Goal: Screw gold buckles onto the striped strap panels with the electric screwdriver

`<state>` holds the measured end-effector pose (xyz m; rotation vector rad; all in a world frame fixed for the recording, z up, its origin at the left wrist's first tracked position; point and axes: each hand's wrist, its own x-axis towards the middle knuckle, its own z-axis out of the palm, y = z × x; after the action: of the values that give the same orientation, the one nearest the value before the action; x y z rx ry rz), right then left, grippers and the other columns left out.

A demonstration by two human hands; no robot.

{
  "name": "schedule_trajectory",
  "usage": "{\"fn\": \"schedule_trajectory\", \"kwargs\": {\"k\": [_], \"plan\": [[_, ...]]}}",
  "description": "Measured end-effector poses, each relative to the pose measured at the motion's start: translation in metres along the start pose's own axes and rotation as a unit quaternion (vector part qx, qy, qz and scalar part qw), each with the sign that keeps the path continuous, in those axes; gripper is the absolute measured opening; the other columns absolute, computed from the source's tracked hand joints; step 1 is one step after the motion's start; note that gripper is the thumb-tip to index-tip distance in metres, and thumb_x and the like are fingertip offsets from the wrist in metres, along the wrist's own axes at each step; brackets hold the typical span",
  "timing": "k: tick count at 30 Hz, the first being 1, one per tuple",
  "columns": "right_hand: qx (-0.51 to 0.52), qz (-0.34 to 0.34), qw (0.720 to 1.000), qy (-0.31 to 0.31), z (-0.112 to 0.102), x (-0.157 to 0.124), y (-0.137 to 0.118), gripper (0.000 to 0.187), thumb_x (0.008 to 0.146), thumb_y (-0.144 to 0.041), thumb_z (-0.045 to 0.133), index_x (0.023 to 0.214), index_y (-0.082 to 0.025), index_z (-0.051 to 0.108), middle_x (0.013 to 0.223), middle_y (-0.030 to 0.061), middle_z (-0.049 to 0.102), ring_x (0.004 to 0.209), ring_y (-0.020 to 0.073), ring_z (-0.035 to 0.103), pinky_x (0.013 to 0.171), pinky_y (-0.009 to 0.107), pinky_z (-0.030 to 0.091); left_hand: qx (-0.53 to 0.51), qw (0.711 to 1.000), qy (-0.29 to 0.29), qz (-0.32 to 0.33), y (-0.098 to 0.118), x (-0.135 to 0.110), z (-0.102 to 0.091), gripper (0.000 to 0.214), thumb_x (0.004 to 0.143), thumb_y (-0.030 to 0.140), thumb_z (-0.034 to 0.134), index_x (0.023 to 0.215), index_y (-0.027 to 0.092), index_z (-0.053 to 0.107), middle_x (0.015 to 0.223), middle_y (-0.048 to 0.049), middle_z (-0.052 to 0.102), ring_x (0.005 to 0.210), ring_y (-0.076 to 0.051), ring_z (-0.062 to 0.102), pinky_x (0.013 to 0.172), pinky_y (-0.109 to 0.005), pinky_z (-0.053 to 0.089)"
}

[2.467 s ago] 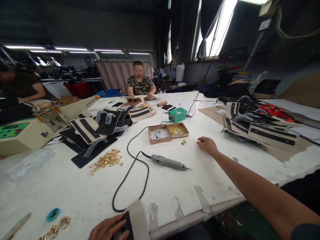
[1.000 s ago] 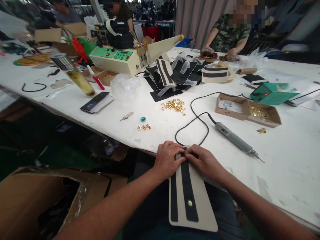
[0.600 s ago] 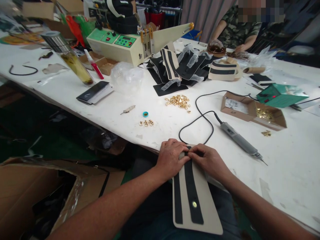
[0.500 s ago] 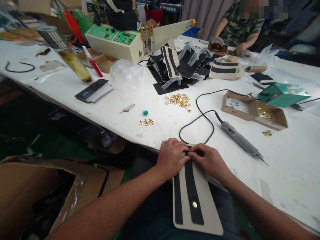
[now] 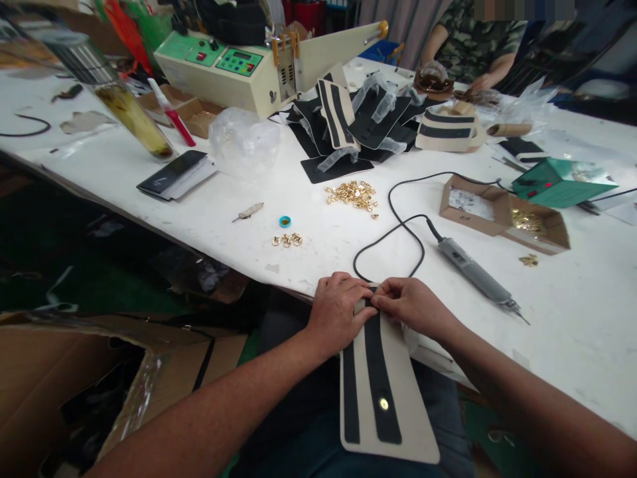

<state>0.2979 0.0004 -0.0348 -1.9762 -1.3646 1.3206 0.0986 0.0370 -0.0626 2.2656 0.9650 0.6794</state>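
A beige flap with two black stripes and a gold snap [image 5: 382,392] hangs from the white table's [image 5: 572,318] front edge over my lap. My left hand [image 5: 338,311] is closed on its top left corner. My right hand [image 5: 413,307] pinches the top of the middle black stripe, fingertips meeting those of the left. A grey electric screwdriver [image 5: 472,271] lies just beyond my right hand, its black cord [image 5: 393,229] looping in front of my fingers. A few gold buckles [image 5: 287,239] and a larger gold pile [image 5: 352,194] lie farther out.
A cardboard tray of gold parts [image 5: 502,214], a green box [image 5: 562,184], a heap of striped flaps [image 5: 348,123], a cream machine [image 5: 239,66], a glass bottle [image 5: 124,109] and a clear bag [image 5: 243,143] stand on the table. An open carton [image 5: 99,392] sits left below. A person in camouflage [image 5: 468,50] works opposite.
My right hand came back from the table's middle to join the left on the flap. Since then both hands stay pinched at its top; the view has tilted slightly.
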Motion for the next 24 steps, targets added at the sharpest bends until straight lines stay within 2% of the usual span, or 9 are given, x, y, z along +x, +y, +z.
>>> {"fn": "schedule_trajectory", "kwargs": {"k": [4,8,10,13,15,16,18,21,24], "plan": [[0.013,-0.055,0.998,0.038,0.006,-0.006,0.008,0.026,0.085,-0.044,0.071,0.078,-0.019,0.071,0.067,-0.0008,0.065,0.058,0.0137,0.055,0.054,0.025,0.040,0.005,1.000,0.006,0.002,0.001,-0.001,0.001,0.024,0.086,0.033,0.084,0.107,0.028,0.075,0.124,0.0027,0.077,0.122,-0.025,0.058,0.100,-0.047,0.041],[0.047,-0.074,0.995,0.047,-0.003,-0.019,0.012,0.038,0.088,-0.053,0.070,0.104,-0.019,0.077,0.081,0.0038,0.074,0.066,0.0183,0.063,0.061,0.030,0.049,0.012,1.000,0.013,0.002,0.003,0.000,0.001,0.022,0.085,0.031,0.085,0.104,0.028,0.076,0.122,0.0035,0.078,0.121,-0.026,0.058,0.100,-0.047,0.040],[0.011,-0.110,0.985,0.131,-0.022,-0.025,0.019,0.045,0.088,-0.057,0.070,0.112,-0.020,0.076,0.092,0.0073,0.076,0.074,0.0222,0.068,0.068,0.035,0.054,0.013,1.000,0.012,-0.001,0.004,0.000,0.001,0.021,0.084,0.030,0.085,0.103,0.028,0.076,0.122,0.0037,0.078,0.121,-0.025,0.059,0.101,-0.047,0.040],[-0.172,-0.154,0.913,0.337,-0.067,-0.030,0.044,0.052,0.088,-0.062,0.068,0.119,-0.021,0.074,0.117,0.0145,0.073,0.100,0.0324,0.069,0.085,0.045,0.055,0.012,1.000,0.009,-0.004,0.004,0.001,0.002,0.021,0.083,0.029,0.086,0.102,0.027,0.076,0.122,0.0037,0.078,0.121,-0.026,0.059,0.101,-0.047,0.040],[-0.312,-0.108,0.855,0.399,-0.098,-0.031,0.068,0.066,0.086,-0.067,0.067,0.131,-0.019,0.069,0.131,0.0201,0.068,0.118,0.0414,0.062,0.095,0.055,0.051,0.011,1.000,0.010,-0.003,0.003,0.001,0.003,0.022,0.083,0.029,0.086,0.102,0.027,0.076,0.123,0.0035,0.078,0.121,-0.026,0.059,0.101,-0.047,0.040],[-0.357,-0.068,0.845,0.392,-0.112,-0.030,0.080,0.073,0.085,-0.070,0.066,0.135,-0.018,0.067,0.133,0.0222,0.066,0.121,0.0443,0.060,0.095,0.058,0.050,0.012,1.000,0.011,-0.003,0.003,0.001,0.003,0.022,0.083,0.028,0.087,0.102,0.027,0.076,0.123,0.0034,0.078,0.121,-0.026,0.059,0.101,-0.047,0.040],[-0.394,0.003,0.855,0.337,-0.133,-0.026,0.102,0.074,0.086,-0.072,0.061,0.135,-0.018,0.066,0.130,0.0226,0.067,0.116,0.0453,0.062,0.089,0.058,0.051,0.014,1.000,0.013,-0.002,0.003,0.002,0.003,0.023,0.082,0.028,0.087,0.102,0.027,0.076,0.122,0.0033,0.078,0.121,-0.026,0.059,0.101,-0.047,0.040],[-0.352,0.035,0.893,0.280,-0.146,-0.022,0.118,0.057,0.089,-0.066,0.058,0.123,-0.022,0.072,0.116,0.0173,0.072,0.104,0.0404,0.066,0.081,0.052,0.052,0.018,1.000,0.012,-0.002,0.004,0.002,0.003,0.023,0.082,0.027,0.087,0.102,0.027,0.076,0.122,0.0031,0.078,0.121,-0.026,0.059,0.101,-0.047,0.041],[-0.106,0.030,0.952,0.287,-0.142,-0.024,0.106,0.047,0.083,-0.062,0.066,0.106,-0.022,0.075,0.096,0.0124,0.073,0.083,0.0319,0.067,0.074,0.046,0.053,0.021,1.000,0.009,-0.003,0.005,0.002,0.002,0.022,0.082,0.027,0.087,0.102,0.027,0.076,0.121,0.0022,0.078,0.120,-0.026,0.060,0.101,-0.047,0.041]]}}
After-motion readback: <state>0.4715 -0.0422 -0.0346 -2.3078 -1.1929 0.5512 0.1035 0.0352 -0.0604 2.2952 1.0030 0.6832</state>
